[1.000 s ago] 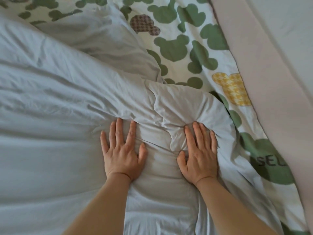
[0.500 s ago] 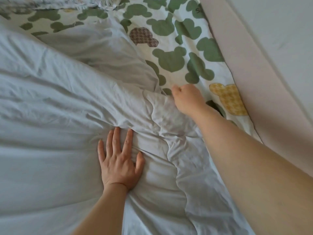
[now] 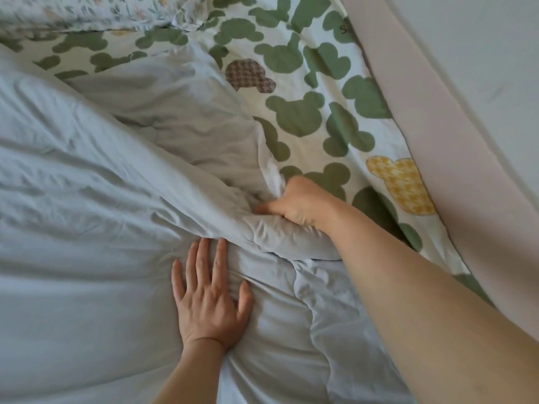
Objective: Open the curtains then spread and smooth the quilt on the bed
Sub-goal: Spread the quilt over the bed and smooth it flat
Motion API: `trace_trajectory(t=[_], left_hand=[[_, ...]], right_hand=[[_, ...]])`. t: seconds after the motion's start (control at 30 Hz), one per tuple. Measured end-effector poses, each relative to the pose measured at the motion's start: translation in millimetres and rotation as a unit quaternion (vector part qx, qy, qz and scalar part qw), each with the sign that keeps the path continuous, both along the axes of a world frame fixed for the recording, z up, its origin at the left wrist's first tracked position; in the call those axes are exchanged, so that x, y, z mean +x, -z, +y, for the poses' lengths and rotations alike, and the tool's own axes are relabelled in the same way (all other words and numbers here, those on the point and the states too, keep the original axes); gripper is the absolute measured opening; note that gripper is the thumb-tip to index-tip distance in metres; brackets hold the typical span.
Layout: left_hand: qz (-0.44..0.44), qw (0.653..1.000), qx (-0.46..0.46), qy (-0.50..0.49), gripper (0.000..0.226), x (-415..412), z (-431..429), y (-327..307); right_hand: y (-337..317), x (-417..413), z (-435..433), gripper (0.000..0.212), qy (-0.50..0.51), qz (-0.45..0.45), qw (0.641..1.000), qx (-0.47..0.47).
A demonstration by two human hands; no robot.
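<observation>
I am looking down at a bed, midway through spreading the quilt; no curtains are in view.

My left hand (image 3: 210, 298) lies flat near the centre of the view, a little toward 6 o'clock. Its fingers are straight and spread, pressing down on the pale blue-grey cotton quilt (image 3: 87, 228). My right hand (image 3: 294, 202), just past centre toward 2 o'clock, is curled tight around a bunched fold at the quilt's edge.

The quilt fills the view from 6 o'clock round to 10 o'clock. It is soft and puffy, crossed by long creases, with a thick ridge running up to the gripped fold. A turned-back corner sits toward 12 o'clock.

From 12 to 3 o'clock lies the uncovered white bed sheet printed with green bear-head shapes (image 3: 306, 112). A pale pink padded bed frame (image 3: 437, 141) borders it on the 3 o'clock side.

I judge the next move is to draw the gripped edge out toward 2 o'clock, over the bare sheet, while my flat hand anchors the cloth. After that the ridge needs stroking flat.
</observation>
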State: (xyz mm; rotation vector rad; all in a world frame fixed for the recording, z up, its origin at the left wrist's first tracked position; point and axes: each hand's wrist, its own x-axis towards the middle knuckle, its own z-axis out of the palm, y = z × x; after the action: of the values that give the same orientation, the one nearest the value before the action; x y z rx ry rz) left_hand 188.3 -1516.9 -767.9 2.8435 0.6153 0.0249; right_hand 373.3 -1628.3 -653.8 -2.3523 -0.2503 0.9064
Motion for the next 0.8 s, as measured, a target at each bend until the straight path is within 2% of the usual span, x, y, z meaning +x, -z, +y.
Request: trace_trajectory(t=[0.03,0.1,0.17,0.23,0.27,0.37,0.4,0.43,0.47,0.5,0.57,0.6,0.7,0.8], left_hand=[[-0.005,1.000,-0.002,-0.001,0.082,0,0,0],[-0.018,1.000,-0.003,0.003,0.083,0,0,0],[-0.029,1.000,-0.003,0.010,0.083,1,0,0],[-0.034,0.999,-0.008,0.011,0.083,2,1,1],[-0.034,0.999,-0.009,0.010,0.083,3,1,2],[-0.024,1.000,-0.009,0.014,0.082,5,3,2],[-0.022,1.000,-0.008,0.016,0.082,5,3,3],[-0.019,1.000,-0.007,0.017,0.082,5,3,3],[-0.015,1.000,-0.008,0.017,0.082,5,4,3],[-0.012,1.000,-0.011,0.017,0.083,5,4,1],[-0.009,1.000,-0.013,0.016,0.082,6,3,0],[-0.006,1.000,-0.015,0.018,0.082,6,3,0],[0.001,1.000,-0.016,0.023,0.082,6,4,1],[-0.002,1.000,-0.016,0.023,0.082,6,3,0]], right_hand=[[1,9,-2,0.037,0.041,-0.113,0.993,0.005],[-7,37,-13,0.025,0.097,-0.345,0.933,-0.027],[-14,70,-28,0.018,0.069,-0.456,0.882,-0.093],[-4,97,-40,0.018,0.060,-0.464,0.870,-0.153],[6,106,-41,0.021,0.079,-0.443,0.876,-0.172],[38,102,-24,0.036,0.190,-0.363,0.897,-0.168],[45,90,-13,0.046,0.210,-0.369,0.893,-0.152],[52,75,-1,0.059,0.195,-0.392,0.890,-0.128],[58,57,9,0.070,0.135,-0.412,0.895,-0.103],[64,37,18,0.076,0.038,-0.418,0.903,-0.092],[79,11,15,0.075,-0.120,-0.414,0.895,-0.115],[86,8,3,0.075,-0.133,-0.405,0.892,-0.148],[104,15,-37,0.080,-0.023,-0.363,0.899,-0.245],[113,17,-37,0.077,-0.005,-0.369,0.891,-0.265]])
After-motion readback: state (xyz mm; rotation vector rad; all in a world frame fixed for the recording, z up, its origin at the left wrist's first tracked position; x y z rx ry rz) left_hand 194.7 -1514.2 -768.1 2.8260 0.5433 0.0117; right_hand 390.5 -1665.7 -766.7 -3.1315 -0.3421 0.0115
